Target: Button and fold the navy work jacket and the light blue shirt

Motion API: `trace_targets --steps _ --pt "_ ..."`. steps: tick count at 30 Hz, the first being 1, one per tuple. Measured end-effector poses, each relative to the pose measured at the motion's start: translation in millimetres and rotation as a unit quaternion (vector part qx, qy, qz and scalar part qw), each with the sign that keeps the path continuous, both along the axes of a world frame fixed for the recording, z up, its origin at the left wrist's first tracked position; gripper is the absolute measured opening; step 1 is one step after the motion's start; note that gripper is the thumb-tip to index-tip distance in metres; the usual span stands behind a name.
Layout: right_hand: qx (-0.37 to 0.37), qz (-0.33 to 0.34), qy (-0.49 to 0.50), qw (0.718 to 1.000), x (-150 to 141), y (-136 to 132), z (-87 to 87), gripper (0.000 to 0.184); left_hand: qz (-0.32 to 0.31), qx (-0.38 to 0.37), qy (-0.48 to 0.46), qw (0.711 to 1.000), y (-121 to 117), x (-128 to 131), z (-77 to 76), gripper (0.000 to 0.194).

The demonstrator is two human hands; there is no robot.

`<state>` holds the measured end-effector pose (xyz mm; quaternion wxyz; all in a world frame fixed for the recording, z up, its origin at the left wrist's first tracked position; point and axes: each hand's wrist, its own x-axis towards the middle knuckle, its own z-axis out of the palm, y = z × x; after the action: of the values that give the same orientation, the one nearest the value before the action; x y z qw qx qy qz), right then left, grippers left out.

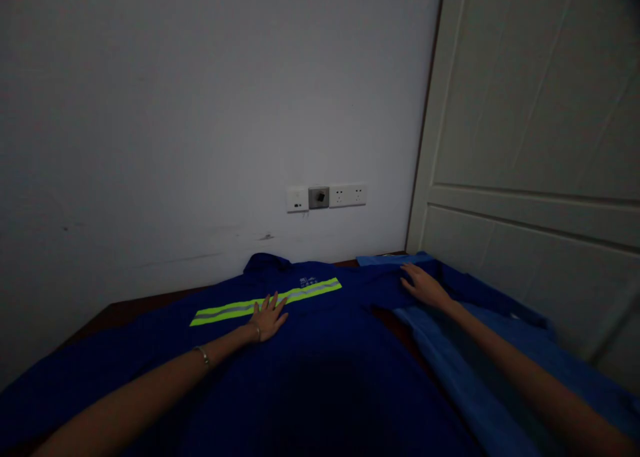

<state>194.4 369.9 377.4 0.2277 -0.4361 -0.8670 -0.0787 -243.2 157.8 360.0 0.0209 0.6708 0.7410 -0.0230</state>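
A dark blue work jacket [320, 330] lies spread out, its collar towards the wall and its sleeves reaching to both sides. Across it runs a yellow-green reflective strip [220, 314] with a grey middle band, below a small white print. My left hand [269, 318] rests flat on the jacket at the strip, fingers spread. Over on the right, my right hand [423, 286] lies on the jacket's sleeve with its fingers stretched out. Neither hand grips the cloth. The jacket's lower part fades into shadow.
Lighter blue cloth [465, 357] lies under and beside the right sleeve. A dark brown tabletop [107, 315] shows at the left. Behind stands a pale wall [200, 110] with a row of sockets [349, 195]. A white panelled door [530, 137] borders the right side.
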Motion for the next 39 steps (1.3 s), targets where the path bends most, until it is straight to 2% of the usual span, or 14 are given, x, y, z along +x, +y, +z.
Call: trace_targets --steps 8,12,16,18,20,23,25,27,29,31,34,37,39 --pt "-0.067 0.152 -0.050 0.985 -136 -42 -3.7 0.054 0.000 -0.016 -0.002 1.000 3 -1 -4.9 0.062" --pt "-0.086 0.196 -0.059 0.975 -209 -53 8.3 0.050 -0.001 -0.009 -0.006 1.000 2 -1 -6.0 0.063" --pt "-0.125 0.163 -0.023 0.978 -276 -52 31.3 0.044 -0.001 0.010 -0.021 1.000 0 0 -11.3 0.063" --pt "-0.137 0.138 -0.006 0.981 -307 -49 39.4 0.043 -0.003 0.017 -0.032 0.999 1 -1 -8.7 0.062" --pt "-0.142 0.116 0.004 0.983 -334 -46 42.6 0.043 -0.018 0.024 -0.046 0.998 6 -6 1.6 0.056" --pt "-0.157 0.072 0.022 0.985 -367 -43 40.3 0.048 -0.009 0.073 -0.053 0.996 25 -29 29.9 0.041" --pt "-0.175 0.035 0.039 0.983 -383 -42 37.1 0.050 0.071 0.139 -0.031 0.987 42 -55 50.2 0.035" --pt "-0.187 0.012 0.052 0.981 -395 -40 34.5 0.046 0.175 0.184 -0.025 0.967 57 -84 65.2 0.038" --pt "-0.186 0.016 0.055 0.981 -402 -39 32.6 0.039 0.275 0.196 -0.049 0.940 68 -107 71.7 0.049" --pt "-0.179 0.029 0.056 0.982 -404 -37 31.4 0.034 0.342 0.185 -0.089 0.917 77 -122 70.1 0.061" --pt "-0.173 0.060 0.054 0.982 -403 -31 31.4 0.031 0.352 0.158 -0.128 0.914 89 -132 59.7 0.064" --pt "-0.173 0.093 0.045 0.979 -396 -22 36.9 0.031 0.301 0.121 -0.119 0.938 97 -140 53.4 0.046" --pt "-0.173 0.114 0.037 0.978 -388 -16 44.8 0.031 0.266 0.096 -0.101 0.954 99 -150 56.8 0.034"
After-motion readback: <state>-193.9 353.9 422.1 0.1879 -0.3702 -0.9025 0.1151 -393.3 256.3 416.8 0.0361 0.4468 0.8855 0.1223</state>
